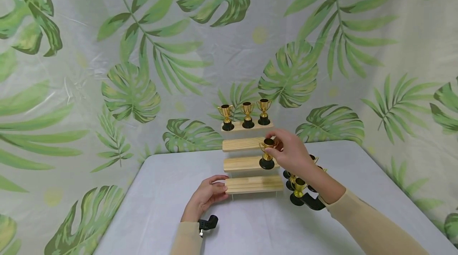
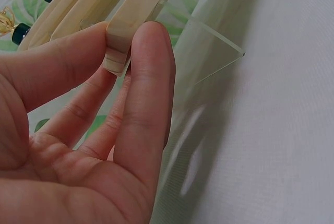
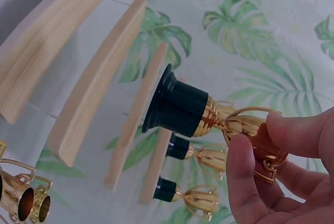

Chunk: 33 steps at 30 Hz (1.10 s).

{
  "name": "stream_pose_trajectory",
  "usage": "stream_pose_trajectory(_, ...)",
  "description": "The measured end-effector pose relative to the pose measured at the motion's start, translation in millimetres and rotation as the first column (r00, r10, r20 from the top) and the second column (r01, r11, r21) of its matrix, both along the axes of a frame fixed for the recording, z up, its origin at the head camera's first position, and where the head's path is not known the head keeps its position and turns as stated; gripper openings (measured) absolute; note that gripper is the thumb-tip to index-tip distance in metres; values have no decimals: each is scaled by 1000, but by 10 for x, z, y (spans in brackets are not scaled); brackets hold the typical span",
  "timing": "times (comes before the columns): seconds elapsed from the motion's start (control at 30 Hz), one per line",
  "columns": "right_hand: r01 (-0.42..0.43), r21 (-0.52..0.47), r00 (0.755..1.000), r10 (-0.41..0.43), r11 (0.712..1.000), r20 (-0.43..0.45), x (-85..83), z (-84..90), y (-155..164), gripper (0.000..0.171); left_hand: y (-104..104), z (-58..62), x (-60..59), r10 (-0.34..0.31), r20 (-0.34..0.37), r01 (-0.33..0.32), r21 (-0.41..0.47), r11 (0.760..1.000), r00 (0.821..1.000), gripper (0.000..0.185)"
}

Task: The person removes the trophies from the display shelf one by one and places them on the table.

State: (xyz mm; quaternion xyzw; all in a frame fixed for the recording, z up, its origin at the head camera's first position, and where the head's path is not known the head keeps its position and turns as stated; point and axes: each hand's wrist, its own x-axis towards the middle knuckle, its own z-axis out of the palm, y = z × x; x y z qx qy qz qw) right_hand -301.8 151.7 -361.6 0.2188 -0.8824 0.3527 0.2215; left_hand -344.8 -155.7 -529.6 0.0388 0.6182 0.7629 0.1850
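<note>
A stepped wooden display rack stands on the table, its bottom board (image 1: 254, 184) lowest and nearest. My left hand (image 1: 208, 194) pinches the left end of that board between thumb and fingers, as the left wrist view shows close up. With its thumb and fingertips my right hand (image 1: 290, 148) grips a small gold trophy cup (image 3: 182, 106) by the bowl. The trophy is upright in the head view, its black base overlapping the second board from the bottom (image 1: 241, 164). Three matching trophies (image 1: 247, 115) stand in a row on the top board (image 1: 237, 126).
More gold trophies (image 1: 298, 192) stand in a group on the table right of the rack, partly hidden behind my right forearm. A white cloth (image 1: 150, 215) covers the table. Behind it hangs a leaf-printed curtain (image 1: 229, 48). Clear supports (image 2: 222, 38) hold the boards.
</note>
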Motion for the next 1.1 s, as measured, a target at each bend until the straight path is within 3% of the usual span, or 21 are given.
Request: stream_pose_trajectory(1.1, 41, 39, 997, -43, 998, 61, 380, -584, 218, 36, 5, 9, 10, -2, -3, 2, 13, 1000, 1000, 48)
